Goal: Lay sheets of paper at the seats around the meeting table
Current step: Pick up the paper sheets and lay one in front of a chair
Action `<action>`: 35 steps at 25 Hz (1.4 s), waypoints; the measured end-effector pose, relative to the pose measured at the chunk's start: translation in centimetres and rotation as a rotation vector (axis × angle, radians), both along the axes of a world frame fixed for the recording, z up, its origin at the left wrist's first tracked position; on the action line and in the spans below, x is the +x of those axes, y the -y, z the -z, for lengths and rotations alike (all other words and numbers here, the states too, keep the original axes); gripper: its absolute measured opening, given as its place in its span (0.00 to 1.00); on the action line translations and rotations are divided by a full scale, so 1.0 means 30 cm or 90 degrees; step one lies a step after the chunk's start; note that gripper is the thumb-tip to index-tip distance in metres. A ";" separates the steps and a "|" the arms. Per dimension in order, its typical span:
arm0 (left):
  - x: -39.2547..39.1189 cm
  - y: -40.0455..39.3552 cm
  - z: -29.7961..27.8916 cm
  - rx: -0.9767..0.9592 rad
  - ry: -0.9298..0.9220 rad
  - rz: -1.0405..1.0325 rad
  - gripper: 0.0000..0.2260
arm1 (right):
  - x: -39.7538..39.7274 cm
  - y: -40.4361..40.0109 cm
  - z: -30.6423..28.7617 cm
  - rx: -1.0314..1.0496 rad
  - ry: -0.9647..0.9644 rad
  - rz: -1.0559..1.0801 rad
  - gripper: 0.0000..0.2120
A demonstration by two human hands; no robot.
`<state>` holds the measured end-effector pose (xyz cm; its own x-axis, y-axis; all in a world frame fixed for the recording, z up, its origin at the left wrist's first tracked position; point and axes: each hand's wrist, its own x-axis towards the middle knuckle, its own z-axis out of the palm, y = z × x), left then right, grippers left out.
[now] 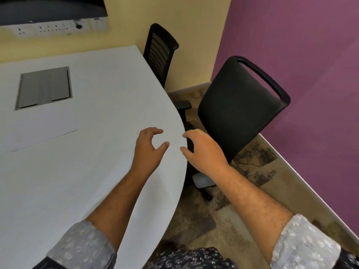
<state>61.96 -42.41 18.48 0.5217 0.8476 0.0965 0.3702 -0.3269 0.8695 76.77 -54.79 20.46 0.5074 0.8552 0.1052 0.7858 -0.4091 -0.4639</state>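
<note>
1. A large white desk (77, 171) with a curved edge fills the left and centre of the frame.
2. The left hand (148, 150) hovers over the desk near its curved edge, in the middle of the frame. Its fingers (157, 131) are curled and spread apart from the thumb in an open pinch, and they hold nothing.
3. The right hand (204, 150) is just beside the left one, at the desk's rim and partly past it. Its fingers (187, 135) are also curled and parted from the thumb, with nothing between them.
4. Both forearms are bare, with rolled pale floral sleeves (83, 247) at the bottom of the frame.
5. A white sheet of paper (42, 134) lies flat on the desk at the left of the frame, well apart from both hands. It is nearly the same colour as the desk, and only its thin dark lower edge shows clearly.
6. Just above the sheet, in the upper left, a grey rectangular cable hatch (44, 87) is set into the desk.
7. A black padded office chair (240, 105) stands beside the curved edge, right of centre, its back toward the purple wall (301, 45).
8. A second black chair with a slatted back (160, 49) stands at the top centre, against the yellow wall (194, 26).
9. A white socket strip (58, 28) runs along the wall at the upper left.
10. Patterned brown carpet (223, 220) covers the floor at the lower right.
</note>
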 end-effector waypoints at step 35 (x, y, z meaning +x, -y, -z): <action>-0.040 -0.510 0.288 -0.179 0.035 -0.713 0.15 | 0.168 -1.180 0.251 -0.120 -0.146 -0.548 0.15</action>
<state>60.76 -27.12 9.84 -0.5353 0.8273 -0.1703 0.2894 0.3691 0.8832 81.82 -19.40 12.94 -0.3229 0.9412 -0.0995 0.7518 0.1912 -0.6311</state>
